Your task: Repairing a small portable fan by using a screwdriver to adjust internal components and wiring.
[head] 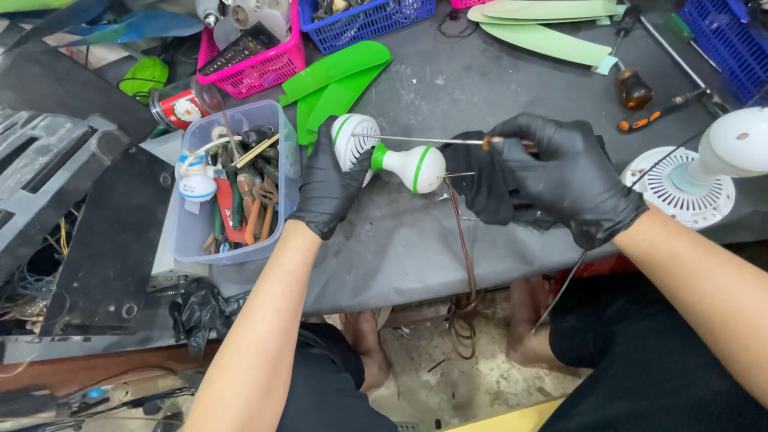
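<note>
My left hand [330, 186], in a black glove, grips a white and green fan motor housing [390, 156] by its vented round end, holding it just above the grey workbench [400, 240]. My right hand [560, 176], also gloved in black, holds a screwdriver [432, 140] by its brown handle. The thin metal shaft runs left across the housing, with its tip at the vented end. Brown wires [464, 240] hang from the housing down over the bench edge.
A clear box of hand tools [232, 192] stands left of my left hand. Green fan blades [340, 80], pink [256, 56] and blue baskets [368, 20], more screwdrivers [660, 112] and a white fan base [696, 176] lie around.
</note>
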